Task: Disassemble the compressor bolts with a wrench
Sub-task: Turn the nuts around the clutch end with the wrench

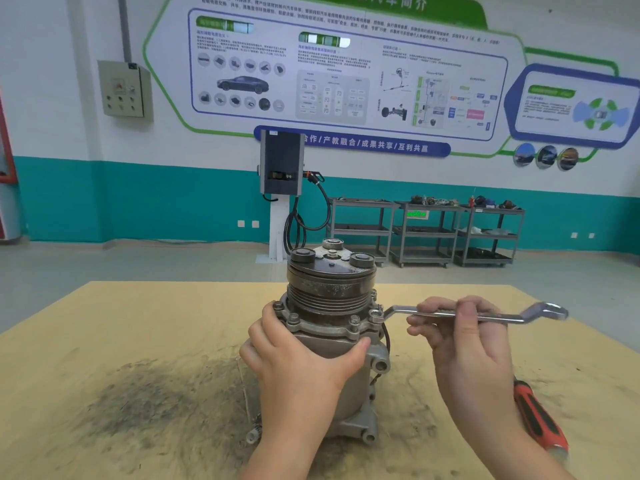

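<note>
A grey metal compressor (pixel 330 292) stands upright on the wooden table (pixel 138 323), its dark pulley on top. Several bolts ring its flange, among them one at the front (pixel 354 320) and one at the left (pixel 293 318). My left hand (pixel 294 362) grips the compressor body just under the flange. A silver double-ended ring wrench (pixel 446 313) lies level to the right, its left ring seated over the flange bolt at the right (pixel 376 315). My right hand (pixel 460 334) holds the wrench shaft near its middle, fingers curled round it.
A screwdriver with an orange and black handle (pixel 538 420) lies on the table by my right forearm. Dark grime (pixel 145 403) stains the board at front left. Far behind stand a charging post (pixel 281 174) and several grey carts (pixel 426 233).
</note>
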Action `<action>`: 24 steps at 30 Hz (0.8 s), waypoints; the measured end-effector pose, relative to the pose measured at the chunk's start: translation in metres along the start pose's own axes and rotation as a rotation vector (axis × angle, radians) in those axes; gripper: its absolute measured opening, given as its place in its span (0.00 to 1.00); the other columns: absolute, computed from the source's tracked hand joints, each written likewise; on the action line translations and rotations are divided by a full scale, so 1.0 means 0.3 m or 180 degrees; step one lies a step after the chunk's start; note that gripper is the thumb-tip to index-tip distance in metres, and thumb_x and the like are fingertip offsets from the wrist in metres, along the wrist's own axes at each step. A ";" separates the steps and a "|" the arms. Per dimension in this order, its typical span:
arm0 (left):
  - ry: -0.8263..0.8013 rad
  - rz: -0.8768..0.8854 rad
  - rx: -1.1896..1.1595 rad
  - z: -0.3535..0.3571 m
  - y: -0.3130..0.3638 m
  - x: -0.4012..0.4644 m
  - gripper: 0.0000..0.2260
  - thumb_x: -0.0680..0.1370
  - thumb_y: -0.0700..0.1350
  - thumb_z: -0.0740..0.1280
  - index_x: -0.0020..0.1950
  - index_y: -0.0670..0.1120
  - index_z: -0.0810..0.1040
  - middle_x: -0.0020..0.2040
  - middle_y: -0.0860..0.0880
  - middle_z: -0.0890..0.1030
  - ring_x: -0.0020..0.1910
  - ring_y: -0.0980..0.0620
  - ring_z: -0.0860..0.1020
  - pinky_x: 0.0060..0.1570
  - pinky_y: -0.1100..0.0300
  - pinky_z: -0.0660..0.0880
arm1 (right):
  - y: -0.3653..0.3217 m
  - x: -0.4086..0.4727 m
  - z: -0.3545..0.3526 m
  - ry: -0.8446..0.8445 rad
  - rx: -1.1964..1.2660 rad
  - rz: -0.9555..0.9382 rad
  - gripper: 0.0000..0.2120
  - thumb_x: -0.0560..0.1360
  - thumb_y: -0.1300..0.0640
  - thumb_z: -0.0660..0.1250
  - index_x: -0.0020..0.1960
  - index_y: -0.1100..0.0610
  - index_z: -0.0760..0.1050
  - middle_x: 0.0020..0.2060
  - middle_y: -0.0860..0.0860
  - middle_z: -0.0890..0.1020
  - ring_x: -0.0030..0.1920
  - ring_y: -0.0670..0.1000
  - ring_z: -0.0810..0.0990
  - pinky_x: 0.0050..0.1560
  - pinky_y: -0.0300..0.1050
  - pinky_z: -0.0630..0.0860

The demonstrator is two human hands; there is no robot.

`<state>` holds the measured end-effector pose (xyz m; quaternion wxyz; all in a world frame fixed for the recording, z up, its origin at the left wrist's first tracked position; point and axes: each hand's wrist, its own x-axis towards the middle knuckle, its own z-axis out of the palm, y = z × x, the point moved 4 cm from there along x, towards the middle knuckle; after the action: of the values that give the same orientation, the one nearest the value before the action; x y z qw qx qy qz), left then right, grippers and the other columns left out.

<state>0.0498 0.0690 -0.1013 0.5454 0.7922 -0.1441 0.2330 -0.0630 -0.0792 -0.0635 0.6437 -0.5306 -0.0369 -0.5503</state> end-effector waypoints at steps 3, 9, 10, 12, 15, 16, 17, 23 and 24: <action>0.0001 -0.0037 0.0006 0.002 -0.001 0.000 0.59 0.52 0.71 0.70 0.74 0.40 0.59 0.64 0.44 0.66 0.61 0.47 0.59 0.62 0.45 0.67 | -0.043 -0.073 0.046 -0.0180 -0.0946 -0.1015 0.05 0.81 0.44 0.57 0.49 0.42 0.69 0.44 0.51 0.83 0.37 0.52 0.84 0.39 0.45 0.81; -0.0002 -0.0026 -0.0073 -0.006 0.007 -0.001 0.59 0.52 0.70 0.71 0.75 0.40 0.59 0.64 0.45 0.66 0.62 0.49 0.59 0.64 0.45 0.65 | -0.080 -0.111 0.115 -0.0547 -0.1294 -0.1728 0.03 0.81 0.45 0.58 0.54 0.37 0.70 0.46 0.48 0.82 0.39 0.48 0.84 0.41 0.43 0.81; -0.0021 -0.0020 -0.0077 -0.006 0.007 0.000 0.59 0.53 0.70 0.71 0.75 0.40 0.58 0.64 0.46 0.65 0.62 0.49 0.59 0.65 0.46 0.65 | -0.096 -0.094 0.109 -0.0395 -0.1111 -0.1625 0.03 0.82 0.46 0.58 0.53 0.38 0.69 0.45 0.49 0.83 0.38 0.50 0.84 0.40 0.43 0.80; -0.0073 -0.0009 -0.0061 -0.005 0.006 0.001 0.59 0.53 0.72 0.70 0.75 0.42 0.57 0.64 0.48 0.64 0.62 0.50 0.58 0.66 0.46 0.65 | -0.105 -0.035 0.077 0.0054 -0.0513 -0.0994 0.06 0.82 0.53 0.55 0.50 0.45 0.69 0.39 0.55 0.83 0.34 0.54 0.82 0.36 0.43 0.78; -0.0059 -0.0002 -0.0067 -0.007 0.002 0.000 0.59 0.53 0.72 0.70 0.75 0.42 0.57 0.63 0.48 0.64 0.62 0.50 0.58 0.65 0.47 0.65 | -0.042 0.055 0.029 0.0431 0.0391 0.0395 0.09 0.82 0.64 0.51 0.46 0.56 0.66 0.30 0.57 0.81 0.27 0.55 0.77 0.28 0.42 0.74; -0.0063 -0.0010 -0.0087 -0.007 0.002 -0.001 0.59 0.53 0.72 0.70 0.75 0.42 0.57 0.63 0.48 0.64 0.62 0.50 0.58 0.65 0.47 0.65 | -0.023 0.070 0.021 0.0448 0.0522 0.0705 0.10 0.82 0.65 0.50 0.45 0.57 0.65 0.29 0.58 0.80 0.26 0.55 0.75 0.27 0.41 0.72; -0.0076 -0.0022 -0.0108 -0.008 0.002 -0.001 0.59 0.52 0.72 0.70 0.75 0.42 0.57 0.63 0.48 0.64 0.62 0.50 0.58 0.65 0.47 0.65 | -0.007 0.079 0.017 0.0437 0.0613 0.0915 0.10 0.82 0.65 0.50 0.44 0.57 0.65 0.28 0.58 0.79 0.25 0.54 0.75 0.26 0.40 0.71; -0.0078 -0.0085 -0.0118 -0.009 0.009 0.005 0.60 0.52 0.70 0.71 0.75 0.40 0.58 0.64 0.46 0.64 0.62 0.49 0.58 0.66 0.46 0.63 | 0.059 0.140 0.022 0.0311 0.0879 0.1599 0.08 0.79 0.65 0.52 0.43 0.58 0.65 0.27 0.57 0.75 0.24 0.53 0.71 0.23 0.39 0.69; -0.0075 -0.0096 -0.0121 -0.009 0.009 0.005 0.60 0.51 0.70 0.71 0.75 0.40 0.58 0.64 0.46 0.64 0.63 0.49 0.58 0.67 0.46 0.63 | 0.067 0.149 0.025 0.0270 0.0834 0.1672 0.08 0.79 0.65 0.52 0.42 0.58 0.64 0.27 0.57 0.75 0.23 0.53 0.70 0.23 0.39 0.68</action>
<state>0.0492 0.0705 -0.0977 0.5620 0.7865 -0.1429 0.2126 -0.0265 -0.1072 -0.0449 0.8280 -0.4110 0.0579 -0.3771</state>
